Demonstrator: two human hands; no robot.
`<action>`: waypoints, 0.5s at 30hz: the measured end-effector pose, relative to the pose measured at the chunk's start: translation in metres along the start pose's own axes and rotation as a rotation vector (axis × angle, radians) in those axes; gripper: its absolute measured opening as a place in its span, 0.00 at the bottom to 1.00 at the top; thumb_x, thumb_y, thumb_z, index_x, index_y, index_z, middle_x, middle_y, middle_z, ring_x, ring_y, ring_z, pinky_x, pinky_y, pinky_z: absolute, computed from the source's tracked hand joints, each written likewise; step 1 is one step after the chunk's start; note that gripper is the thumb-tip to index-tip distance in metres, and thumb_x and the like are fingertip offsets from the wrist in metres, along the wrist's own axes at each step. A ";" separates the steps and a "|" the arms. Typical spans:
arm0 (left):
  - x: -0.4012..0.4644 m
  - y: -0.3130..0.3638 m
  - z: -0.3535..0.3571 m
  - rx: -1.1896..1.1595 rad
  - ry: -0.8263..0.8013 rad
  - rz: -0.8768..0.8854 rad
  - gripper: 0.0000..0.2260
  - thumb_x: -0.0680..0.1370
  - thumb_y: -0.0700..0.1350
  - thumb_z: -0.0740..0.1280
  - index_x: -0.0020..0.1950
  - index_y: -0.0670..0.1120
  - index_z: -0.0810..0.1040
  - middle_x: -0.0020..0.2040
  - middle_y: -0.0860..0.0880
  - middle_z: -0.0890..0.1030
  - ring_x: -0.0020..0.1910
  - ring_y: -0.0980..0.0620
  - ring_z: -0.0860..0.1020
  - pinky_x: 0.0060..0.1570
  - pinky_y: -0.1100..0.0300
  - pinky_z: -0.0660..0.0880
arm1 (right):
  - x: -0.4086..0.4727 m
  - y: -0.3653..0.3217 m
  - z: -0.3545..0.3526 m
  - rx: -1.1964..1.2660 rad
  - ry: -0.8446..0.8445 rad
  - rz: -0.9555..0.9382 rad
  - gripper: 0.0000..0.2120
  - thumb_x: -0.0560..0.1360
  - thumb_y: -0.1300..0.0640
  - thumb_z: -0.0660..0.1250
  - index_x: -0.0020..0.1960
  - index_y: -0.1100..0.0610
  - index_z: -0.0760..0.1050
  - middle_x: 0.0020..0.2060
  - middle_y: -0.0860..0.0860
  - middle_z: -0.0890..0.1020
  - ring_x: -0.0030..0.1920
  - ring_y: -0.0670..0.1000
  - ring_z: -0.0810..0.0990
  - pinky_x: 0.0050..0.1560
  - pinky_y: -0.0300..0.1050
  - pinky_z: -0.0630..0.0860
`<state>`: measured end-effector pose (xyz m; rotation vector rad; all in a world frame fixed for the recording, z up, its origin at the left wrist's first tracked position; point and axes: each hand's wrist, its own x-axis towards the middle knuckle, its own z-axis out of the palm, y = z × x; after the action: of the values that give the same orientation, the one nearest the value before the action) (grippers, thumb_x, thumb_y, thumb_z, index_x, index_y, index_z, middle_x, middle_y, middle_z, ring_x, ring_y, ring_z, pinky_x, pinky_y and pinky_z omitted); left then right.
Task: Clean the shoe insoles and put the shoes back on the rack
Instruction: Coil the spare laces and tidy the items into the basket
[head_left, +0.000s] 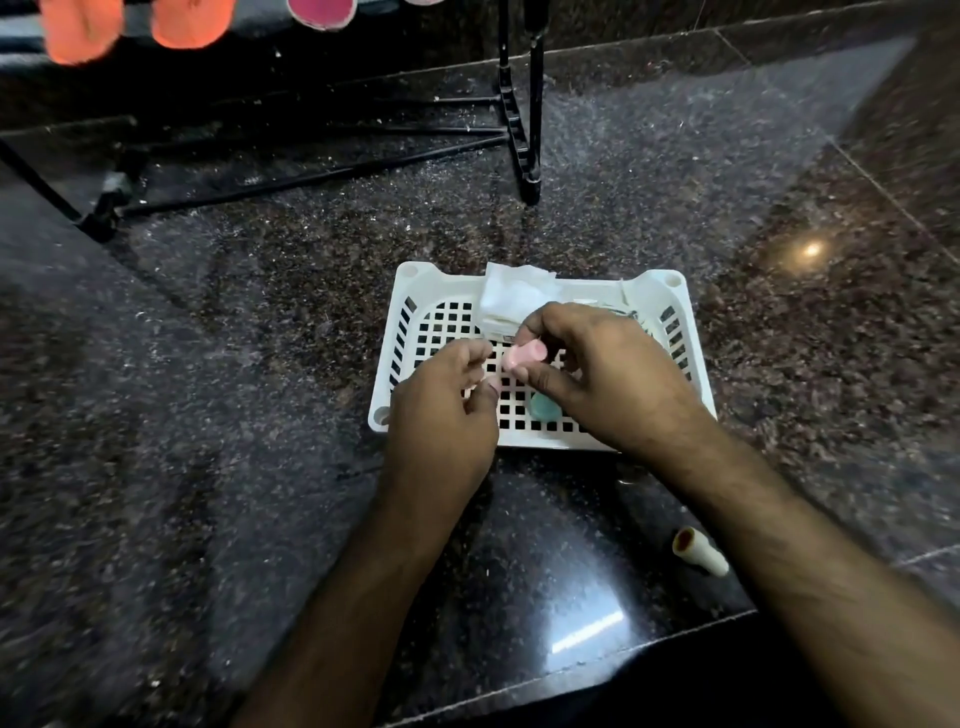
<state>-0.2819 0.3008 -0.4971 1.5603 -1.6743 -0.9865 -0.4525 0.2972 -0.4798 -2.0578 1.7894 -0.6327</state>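
- The right hand (597, 374) pinches a small pink cylinder (525, 356) between thumb and fingers, over the middle of the white basket (410, 312).
- The left hand (447, 400) hovers just left of it with fingers curled; something small and pale shows at the thumb tip, perhaps a cap, too blurred to tell.
- The pink cylinder lies roughly level, its long axis running left to right, one end toward the left hand.
- In the basket, folded white tissues (511, 296) sit at the far edge and a teal object (543, 408) lies on the mesh below the right hand.
- The basket rests on the dark granite floor (234, 415); a small cream tube with a brown open end (698, 551) lies near right, beside the right forearm.
- The black shoe rack (522, 130) stands far left to centre, with orange shoes (135, 26) and a pink shoe (322, 10) on an upper tier, toes hanging toward the camera.
- No insole is in view. Judging from this, the work is at the stage of handling cleaning supplies; whether any insole has been cleaned cannot be told.
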 end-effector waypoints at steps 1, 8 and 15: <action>0.000 0.000 -0.001 0.089 0.005 0.061 0.14 0.79 0.39 0.69 0.65 0.46 0.79 0.58 0.51 0.83 0.59 0.55 0.80 0.63 0.55 0.76 | 0.001 0.000 0.001 -0.028 0.038 0.017 0.08 0.75 0.44 0.68 0.51 0.45 0.73 0.42 0.41 0.77 0.40 0.42 0.73 0.43 0.49 0.77; -0.010 0.003 0.013 0.051 -0.119 0.091 0.25 0.73 0.50 0.77 0.65 0.60 0.71 0.57 0.60 0.79 0.60 0.60 0.77 0.59 0.56 0.74 | 0.004 0.008 0.003 -0.089 0.019 0.077 0.06 0.75 0.49 0.70 0.52 0.45 0.77 0.43 0.44 0.74 0.40 0.46 0.76 0.43 0.50 0.78; -0.011 0.004 0.021 0.064 -0.127 0.039 0.29 0.72 0.46 0.77 0.70 0.56 0.70 0.52 0.59 0.82 0.54 0.63 0.77 0.49 0.76 0.66 | 0.006 0.012 -0.005 -0.194 -0.099 0.059 0.08 0.76 0.48 0.68 0.55 0.44 0.78 0.45 0.44 0.75 0.47 0.49 0.79 0.43 0.48 0.77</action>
<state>-0.3006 0.3140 -0.5039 1.5271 -1.8332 -1.0404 -0.4644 0.2899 -0.4814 -2.1090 1.9106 -0.3460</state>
